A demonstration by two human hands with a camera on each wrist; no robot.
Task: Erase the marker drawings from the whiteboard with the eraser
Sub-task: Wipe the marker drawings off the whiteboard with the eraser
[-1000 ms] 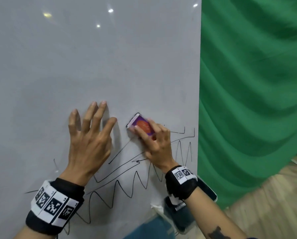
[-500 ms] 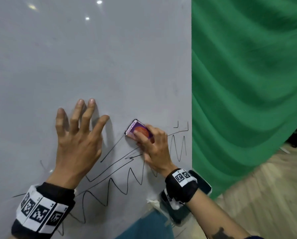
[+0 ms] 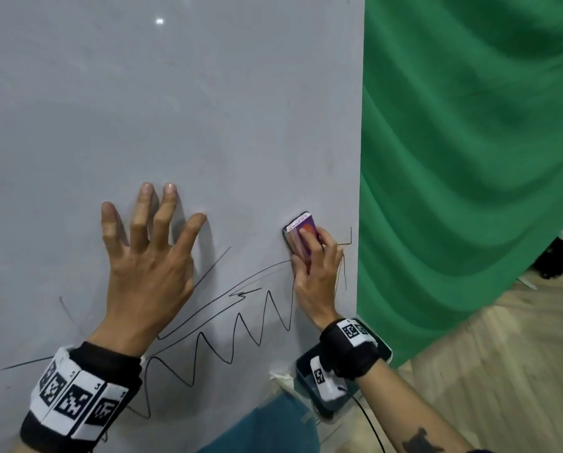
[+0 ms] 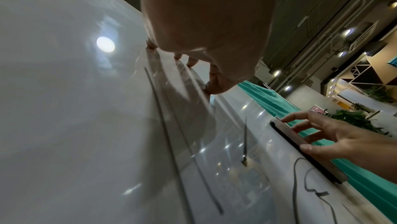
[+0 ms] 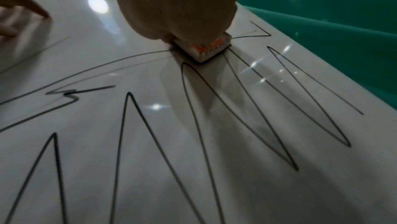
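The whiteboard (image 3: 175,109) carries black marker zigzag lines (image 3: 227,341) across its lower part, seen close in the right wrist view as zigzag lines (image 5: 193,125). My right hand (image 3: 316,273) grips a small purple and orange eraser (image 3: 301,232) and presses it flat on the board near the right edge, at the top of the drawing. The eraser (image 5: 206,47) also shows below the hand in the right wrist view, and as a thin eraser (image 4: 300,146) edge-on in the left wrist view. My left hand (image 3: 149,253) lies flat on the board with fingers spread, left of the eraser.
A green curtain (image 3: 469,158) hangs just beyond the board's right edge. Below my right wrist sits a dark teal box (image 3: 309,387). A wooden floor (image 3: 502,371) shows at the lower right. A short right-angle stroke (image 3: 348,238) lies by the board's edge.
My right hand has slid the eraser to the right, toward the board's edge, and turned it more upright. The line portion it crossed is gone. The left hand stays pressed flat.
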